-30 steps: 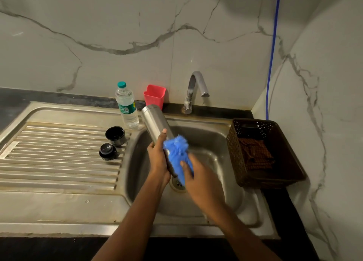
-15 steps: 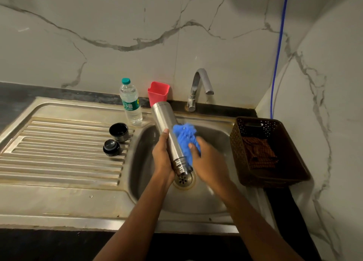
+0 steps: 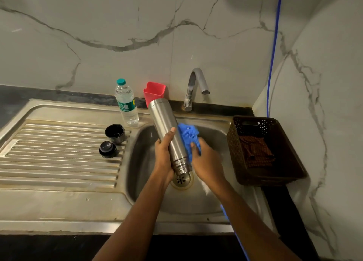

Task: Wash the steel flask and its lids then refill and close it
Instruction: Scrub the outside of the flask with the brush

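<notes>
Over the sink basin [image 3: 208, 200], the steel flask [image 3: 164, 121] is held upside down and tilted, its threaded mouth just above the drain [image 3: 181, 179]. My left hand [image 3: 164, 152] grips the flask's lower half from the left. My right hand [image 3: 206, 162] holds a blue scrubber [image 3: 188, 137] pressed against the flask's right side. Two dark lids lie on the drainboard: a cup lid [image 3: 115, 133] and, nearer to me, a stopper lid [image 3: 107, 149].
A plastic water bottle [image 3: 126, 103] and a red cup [image 3: 154, 92] stand behind the basin, left of the tap [image 3: 193, 86]. A brown basket [image 3: 263, 152] with a cloth sits at the basin's right. A blue cord [image 3: 273, 50] runs down the wall.
The scrubber has slid up the flask's side, away from the mouth. The flask has risen a little in my left hand, and its threaded mouth now shows.
</notes>
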